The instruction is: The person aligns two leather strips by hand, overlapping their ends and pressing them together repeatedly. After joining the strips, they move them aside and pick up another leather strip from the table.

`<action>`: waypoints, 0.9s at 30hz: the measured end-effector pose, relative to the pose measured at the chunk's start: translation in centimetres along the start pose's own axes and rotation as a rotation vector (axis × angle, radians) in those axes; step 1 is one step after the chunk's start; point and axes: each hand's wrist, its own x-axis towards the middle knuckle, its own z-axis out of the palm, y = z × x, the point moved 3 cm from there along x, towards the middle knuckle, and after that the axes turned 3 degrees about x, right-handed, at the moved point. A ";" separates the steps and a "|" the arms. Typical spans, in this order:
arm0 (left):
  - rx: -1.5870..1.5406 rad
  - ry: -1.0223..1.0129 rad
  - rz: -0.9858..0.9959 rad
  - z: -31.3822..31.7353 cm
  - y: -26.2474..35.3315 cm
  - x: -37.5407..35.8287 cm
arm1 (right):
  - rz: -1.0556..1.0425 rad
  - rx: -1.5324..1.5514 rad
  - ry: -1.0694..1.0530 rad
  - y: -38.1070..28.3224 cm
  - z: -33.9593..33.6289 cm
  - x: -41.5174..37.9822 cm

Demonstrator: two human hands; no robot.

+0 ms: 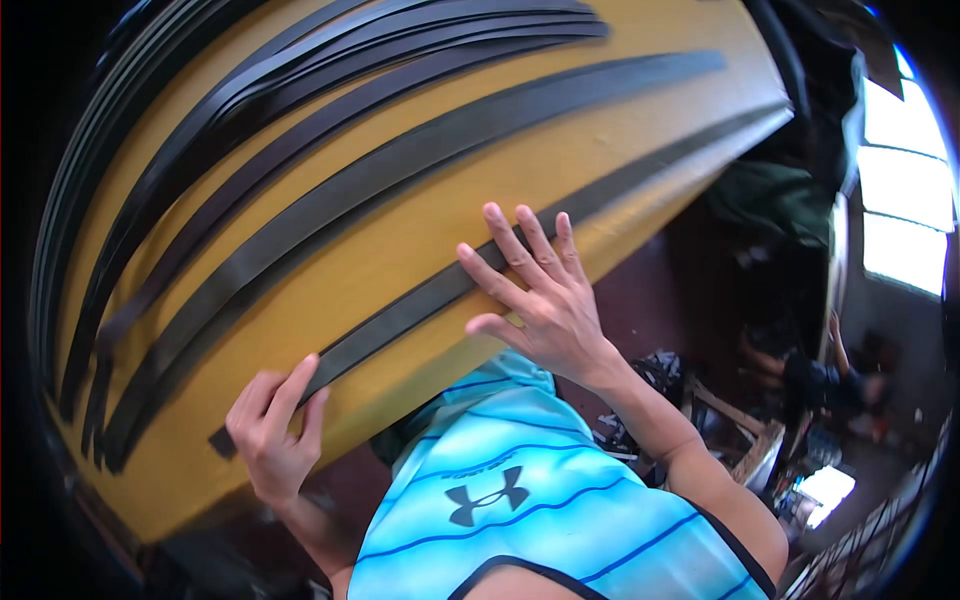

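Observation:
A long, narrow dark grey strip [405, 310], which looks like leather or a similar sheet material, lies along the near side of the yellow-topped table [390, 250]. Near the strip's left end my left hand [275, 430] has its fingers bent over it, and the thumb sits close to its near edge. The strip's short end shows just beyond those fingers. Farther right, my right hand [540, 300] rests with spread fingers across the same strip, palm down. Its thumb points left, off the strip.
A wider dark strip [400, 150] lies beyond, curved by the lens. Several more strips [290, 85] are bundled toward the far side. At right, below the table, are a wooden frame [760, 450], another person [830, 375] and bright windows [905, 190].

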 end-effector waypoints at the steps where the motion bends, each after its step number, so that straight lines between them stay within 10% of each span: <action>1: 0.010 0.000 0.002 0.2 -0.2 -0.2 | 0.028 -0.036 0.015 0.6 -0.4 -0.1; 12: -0.020 0.002 0.047 1.2 2.4 1.7 | -0.367 0.330 0.157 -4.3 1.4 4.4; 27: 0.012 0.018 0.084 0.2 1.9 1.8 | -0.282 0.272 0.080 -1.3 -1.0 4.9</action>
